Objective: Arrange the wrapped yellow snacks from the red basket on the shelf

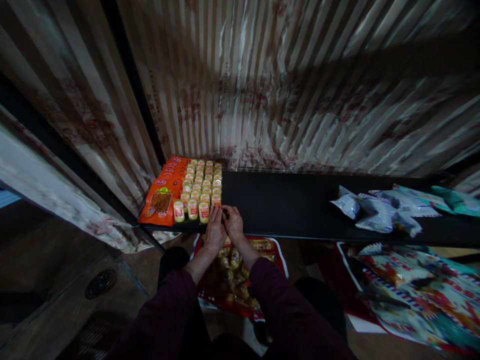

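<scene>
I have the left hand and right hand together at the near edge of the black shelf, by the yellow packs. I judge the step in hand to be setting or squaring a pack at the near end of the right-hand of 4 columns; the next move calls for a light, straight push, keeping its neighbours upright. The near pack in that column lies just beyond the left fingertips, its lower part hidden by them; I cannot tell whether they touch it. The left fingers are straight and close together; the right fingers are bent in toward them. A dark patch sits between the hands, and I cannot tell whether either grips anything. Orange packets lie left of the columns; a red tray of yellow pieces sits below.
</scene>
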